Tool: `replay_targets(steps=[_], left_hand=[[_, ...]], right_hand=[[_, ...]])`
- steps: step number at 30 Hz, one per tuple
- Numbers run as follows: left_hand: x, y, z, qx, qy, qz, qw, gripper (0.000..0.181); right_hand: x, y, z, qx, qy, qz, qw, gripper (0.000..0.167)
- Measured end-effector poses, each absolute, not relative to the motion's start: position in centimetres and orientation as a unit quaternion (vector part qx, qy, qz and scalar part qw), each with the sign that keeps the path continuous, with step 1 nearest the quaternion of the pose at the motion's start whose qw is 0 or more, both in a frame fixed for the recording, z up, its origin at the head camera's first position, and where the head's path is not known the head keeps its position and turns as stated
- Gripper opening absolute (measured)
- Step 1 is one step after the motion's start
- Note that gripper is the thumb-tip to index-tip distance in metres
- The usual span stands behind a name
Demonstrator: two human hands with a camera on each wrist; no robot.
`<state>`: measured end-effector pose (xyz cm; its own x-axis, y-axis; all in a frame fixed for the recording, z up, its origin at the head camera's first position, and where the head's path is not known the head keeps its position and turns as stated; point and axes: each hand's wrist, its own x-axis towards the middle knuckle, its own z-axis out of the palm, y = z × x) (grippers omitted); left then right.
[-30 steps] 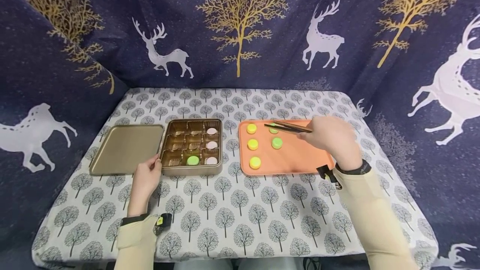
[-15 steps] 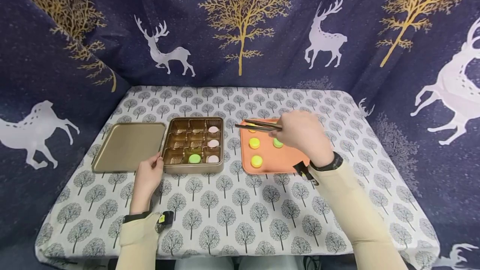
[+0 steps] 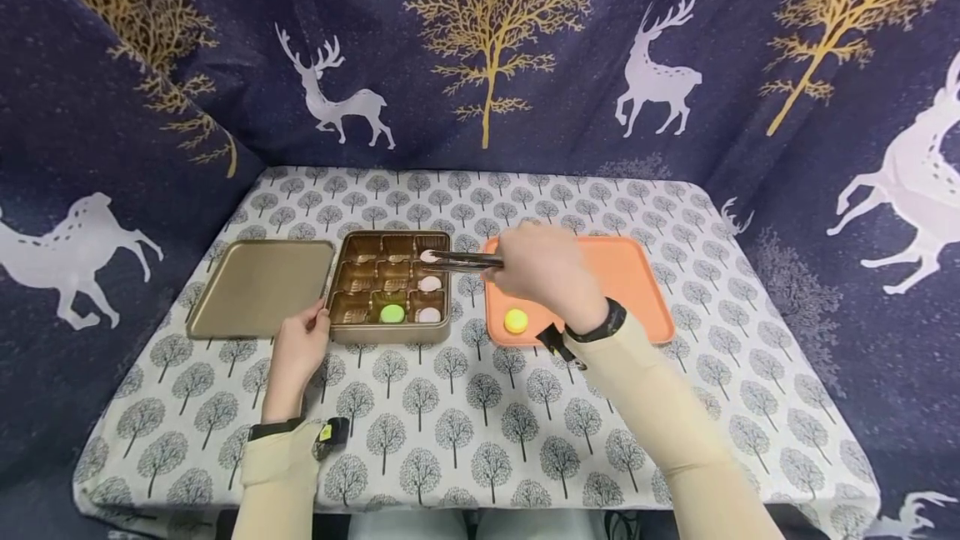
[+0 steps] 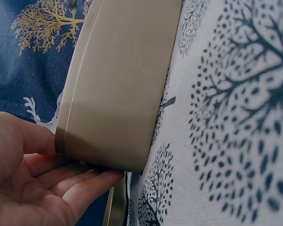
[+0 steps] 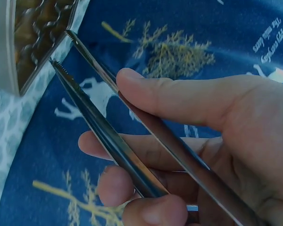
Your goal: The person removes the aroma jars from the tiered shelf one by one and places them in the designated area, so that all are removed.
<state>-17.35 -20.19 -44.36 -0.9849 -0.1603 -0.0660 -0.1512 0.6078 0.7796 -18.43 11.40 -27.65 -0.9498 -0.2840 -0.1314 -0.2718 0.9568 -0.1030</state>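
Observation:
My right hand [image 3: 542, 265] holds metal tweezers [image 3: 467, 262], their tips at the box's right column, beside a pale pink macaron [image 3: 429, 256]. In the right wrist view the serrated tips stand apart with nothing between them. At the near left corner of the gold box [image 3: 393, 333], my left hand [image 3: 298, 348] grips with thumb by the rim and fingers against the side. Inside the box's brown divided insert, pink macarons sit in the right column, and a green macaron [image 3: 392, 313] lies in the front middle compartment. The other compartments look empty.
A gold lid [image 3: 261, 286] lies left of the box. On the orange tray [image 3: 626, 290] to the right, a yellow macaron [image 3: 516, 321] shows near the front left; my right hand and forearm cover part of the tray. A tree-print cloth [image 3: 420, 423] covers the table.
My right hand has moved left with the tweezers, from above the orange tray to the right side of the box. The left hand has stayed at the box's corner.

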Motion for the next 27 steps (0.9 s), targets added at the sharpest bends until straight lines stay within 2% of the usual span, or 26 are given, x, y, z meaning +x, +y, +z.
replay_targets(steps=[5,13,23,27], left_hand=[[-17.6,-20.1,-44.2,0.086,-0.895,-0.437,-0.004,0.046],[-17.7,-20.1,-44.1,0.084,-0.897,-0.434,-0.003,0.045],[-17.6,-20.1,-44.1,0.088,-0.896,-0.436,-0.004,0.046],[-17.4,-20.2,-44.2,0.093,-0.895,-0.437,-0.005,0.046]], right_hand=[[-18.3,9.4,-27.6,-0.159,0.985,-0.007,0.065,0.031],[-18.2,6.7,-28.3,-0.200,0.978,0.033,0.052,0.024],[-18.6,2.8,-29.0,-0.213,0.964,0.121,0.099,0.007],[-18.6,1.4,-29.4,-0.222,0.959,0.149,0.099,0.023]])
